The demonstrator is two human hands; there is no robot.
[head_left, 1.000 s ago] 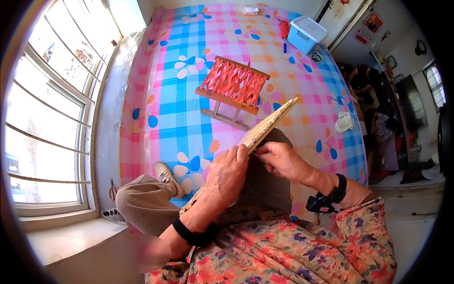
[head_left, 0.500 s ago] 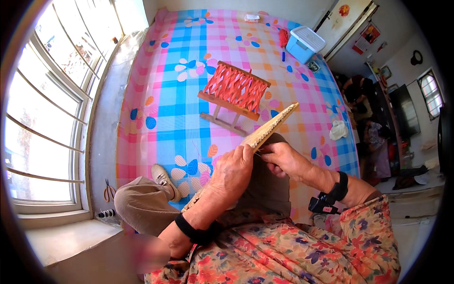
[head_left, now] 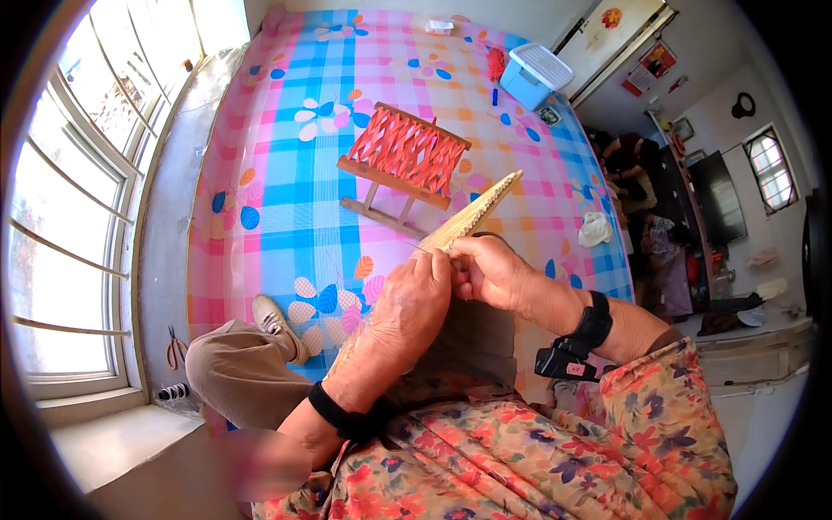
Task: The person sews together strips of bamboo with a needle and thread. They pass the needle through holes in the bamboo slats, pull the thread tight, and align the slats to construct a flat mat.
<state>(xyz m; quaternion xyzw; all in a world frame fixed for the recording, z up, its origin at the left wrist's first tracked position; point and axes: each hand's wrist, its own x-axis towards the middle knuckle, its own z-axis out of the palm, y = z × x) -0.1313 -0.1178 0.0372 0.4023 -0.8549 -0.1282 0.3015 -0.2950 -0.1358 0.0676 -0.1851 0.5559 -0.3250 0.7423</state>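
A long, pointed, pale straw-coloured piece with a scalloped, plaited-looking edge slants up and away from me over my leg. My left hand is closed on it, fingers bent over its middle, with its lower part running behind my forearm. My right hand is pinched at the piece's edge, right beside my left fingertips; a thin line like a needle or thread runs from there, and what exactly the fingers hold is too small to make out. Beyond stands a wooden stand laced with red strips.
A blue lidded box, red bundle and white cloth lie on the checked mat. Scissors and a spool sit on the left ledge by the barred window. Someone in dark clothing is at the right.
My right hand has risen from below the piece's edge to its upper face, against my left fingertips, where a thin line now shows. The whole view has also shifted slightly.
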